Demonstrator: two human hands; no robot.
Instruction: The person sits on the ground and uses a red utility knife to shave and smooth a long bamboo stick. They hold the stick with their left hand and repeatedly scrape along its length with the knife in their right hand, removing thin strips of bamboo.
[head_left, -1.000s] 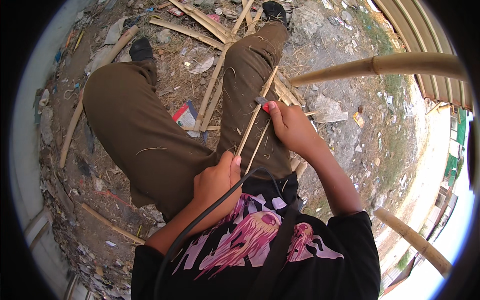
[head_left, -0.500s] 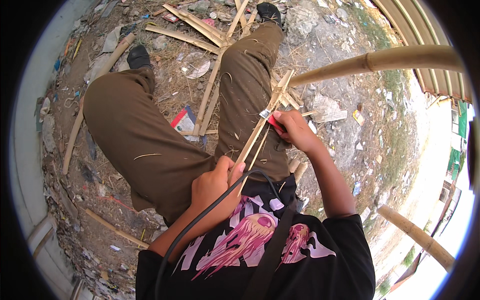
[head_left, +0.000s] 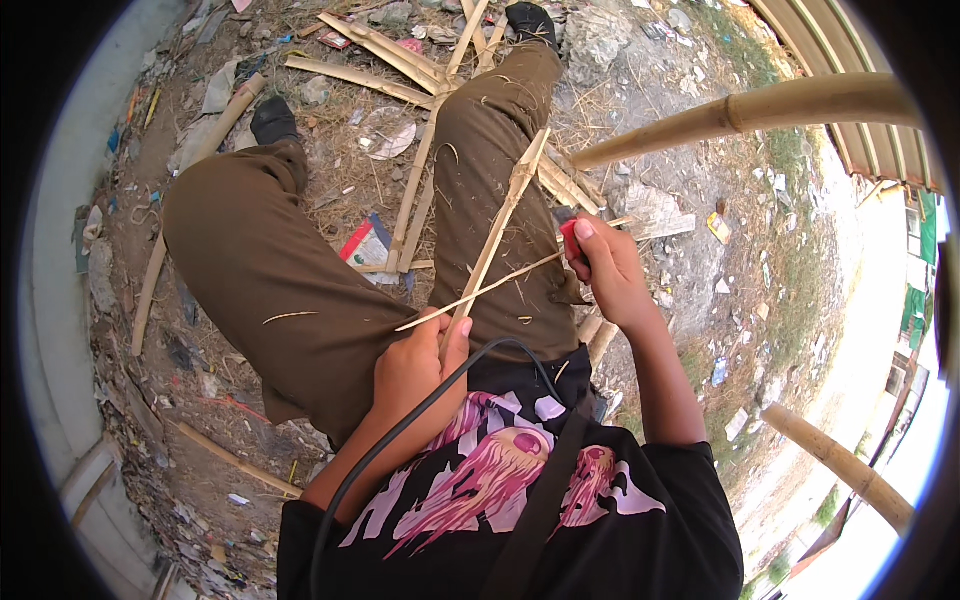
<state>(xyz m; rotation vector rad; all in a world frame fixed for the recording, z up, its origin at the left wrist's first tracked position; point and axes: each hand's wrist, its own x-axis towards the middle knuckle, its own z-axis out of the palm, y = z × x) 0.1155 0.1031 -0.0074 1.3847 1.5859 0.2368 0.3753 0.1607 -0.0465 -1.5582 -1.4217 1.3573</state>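
My left hand [head_left: 418, 365] is closed round the near end of a split bamboo strip [head_left: 497, 232], which slants up and away over my right thigh. A thin bamboo sliver [head_left: 490, 286] crosses over the strip, just beyond my left fingers, and runs toward my right hand. My right hand [head_left: 607, 262], to the right of the strip and apart from it, is closed on a small red-handled knife [head_left: 571, 236]. Most of the knife is hidden by my fingers, and its blade shows only as a small dark patch.
Several split bamboo pieces [head_left: 388, 52] lie beyond my feet on littered ground. A thick bamboo pole [head_left: 740, 113] reaches in from the right, another [head_left: 838, 465] lower down. A black cable [head_left: 400, 428] loops past my left forearm. A pale wall [head_left: 60, 300] stands at left.
My right hand with the knife has come off the strip, moving right and slightly nearer. The thin sliver has swung from alongside the strip to lie across it. The strip's far end has shifted left.
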